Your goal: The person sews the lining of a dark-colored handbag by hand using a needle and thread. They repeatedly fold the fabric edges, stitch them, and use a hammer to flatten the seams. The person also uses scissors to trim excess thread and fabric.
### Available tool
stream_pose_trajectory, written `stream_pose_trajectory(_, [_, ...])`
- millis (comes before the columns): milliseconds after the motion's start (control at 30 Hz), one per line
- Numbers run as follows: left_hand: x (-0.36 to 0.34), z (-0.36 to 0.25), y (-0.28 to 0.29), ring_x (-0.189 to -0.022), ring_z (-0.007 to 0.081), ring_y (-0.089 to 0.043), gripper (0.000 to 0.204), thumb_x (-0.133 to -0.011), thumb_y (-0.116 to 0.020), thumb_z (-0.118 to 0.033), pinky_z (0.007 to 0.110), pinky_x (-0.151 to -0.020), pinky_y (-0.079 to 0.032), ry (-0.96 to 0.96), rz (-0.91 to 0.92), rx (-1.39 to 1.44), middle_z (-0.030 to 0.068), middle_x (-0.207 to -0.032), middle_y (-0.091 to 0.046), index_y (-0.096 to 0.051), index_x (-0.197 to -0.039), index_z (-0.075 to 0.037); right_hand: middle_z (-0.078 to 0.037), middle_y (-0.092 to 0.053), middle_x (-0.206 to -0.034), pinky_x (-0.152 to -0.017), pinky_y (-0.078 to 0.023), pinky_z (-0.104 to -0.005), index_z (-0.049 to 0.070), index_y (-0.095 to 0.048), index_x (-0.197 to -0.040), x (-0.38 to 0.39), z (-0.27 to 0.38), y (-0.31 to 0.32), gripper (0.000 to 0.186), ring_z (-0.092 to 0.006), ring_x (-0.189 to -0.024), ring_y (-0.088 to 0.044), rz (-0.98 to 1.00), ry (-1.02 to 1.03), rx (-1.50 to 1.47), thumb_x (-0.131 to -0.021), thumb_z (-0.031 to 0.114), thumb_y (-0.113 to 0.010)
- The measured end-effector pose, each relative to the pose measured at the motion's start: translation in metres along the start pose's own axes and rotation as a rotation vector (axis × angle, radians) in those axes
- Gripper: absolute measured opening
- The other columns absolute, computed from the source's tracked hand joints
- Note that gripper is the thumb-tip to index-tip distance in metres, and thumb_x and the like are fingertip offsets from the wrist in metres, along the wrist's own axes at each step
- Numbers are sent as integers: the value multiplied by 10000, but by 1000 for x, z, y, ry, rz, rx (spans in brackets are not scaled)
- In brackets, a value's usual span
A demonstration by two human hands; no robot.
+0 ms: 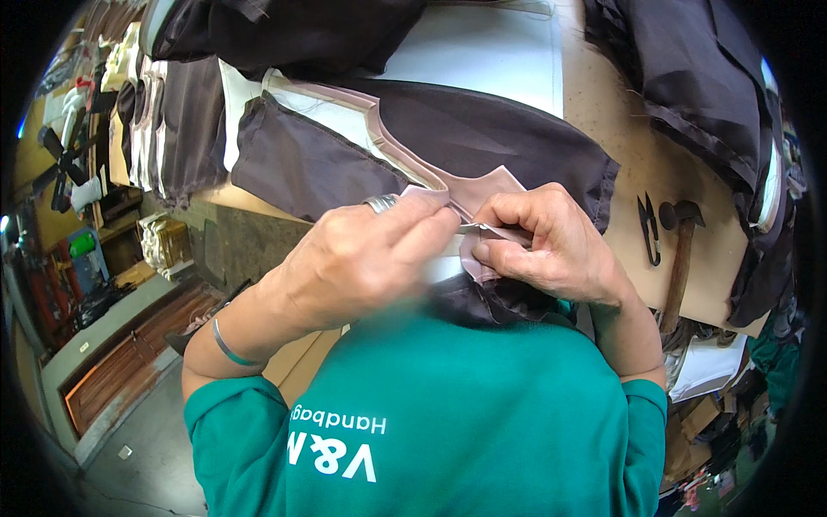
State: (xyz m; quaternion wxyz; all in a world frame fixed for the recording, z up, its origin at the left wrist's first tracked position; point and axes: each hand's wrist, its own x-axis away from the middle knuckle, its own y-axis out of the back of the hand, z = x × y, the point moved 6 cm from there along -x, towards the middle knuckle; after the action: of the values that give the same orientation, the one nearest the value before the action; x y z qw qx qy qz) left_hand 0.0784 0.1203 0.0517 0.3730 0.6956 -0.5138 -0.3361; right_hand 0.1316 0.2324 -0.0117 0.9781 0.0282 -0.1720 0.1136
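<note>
A bag piece with dusty-pink leather edging (383,133) and dark brown lining fabric (495,129) lies across the table in front of me. Its near end is lifted toward my chest. My left hand (370,246), wearing a ring and partly blurred, pinches the pink edging from the left, its fingertips partly hidden. From the right, my right hand (551,246) grips the edging between thumb and bent forefinger. The two hands almost meet at a fold. Below them, a bunched part of the dark lining (482,302) hangs against my green shirt.
To the right lie small black thread snips (649,228) and a hammer (680,250) with a wooden handle. Dark lined pieces (698,95) cover the far right; another dark piece (284,30) lies at the back. Stacked pieces (194,125) hang over the table's left side.
</note>
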Motion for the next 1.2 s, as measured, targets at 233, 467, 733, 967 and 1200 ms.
stream_pose_trajectory(233, [1,22,-6,-661,198,-604,174,-690,-683,-47,276,-546,-466,229,4,458,102,-746,-614,-604,-836,5,-66,-553,-543,-463,-359,-259,-15,-611,-714,0,-6,1,159,-75,-486,-461,-13,31,-141,-731,142,-606])
stream_pose_trajectory(467, [3,14,-6,-588,202,-586,119,-687,-660,4,276,-520,-456,129,36,41,98,-705,-598,-604,-791,-5,-63,-564,-558,-482,-374,-239,-17,-616,-722,0,-5,1,164,-68,-508,-486,16,39,-129,-730,147,-616])
stream_pose_trajectory(733, [-3,8,-1,-577,210,-578,152,-657,-689,-7,284,-517,-449,204,-74,241,84,-689,-586,-597,-778,-18,-64,-562,-573,-486,-376,-240,-25,-614,-726,-1,-4,4,179,-67,-509,-478,4,55,-138,-735,153,-618])
stream_pose_trajectory(967, [-5,13,-4,-584,208,-575,123,-687,-664,-13,299,-510,-447,239,50,213,78,-674,-577,-595,-786,-28,-93,-549,-569,-489,-383,-267,-10,-618,-730,-1,-4,1,171,-100,-499,-484,4,24,-88,-726,161,-621])
stream_pose_trajectory(1200, [-1,0,-8,-628,214,-593,249,-660,-631,-3,306,-533,-493,16,154,-107,106,-789,-579,-575,-902,6,-114,-540,-576,-492,-381,-284,-12,-612,-731,-3,-4,2,166,-145,-500,-489,-12,59,-36,-703,150,-633])
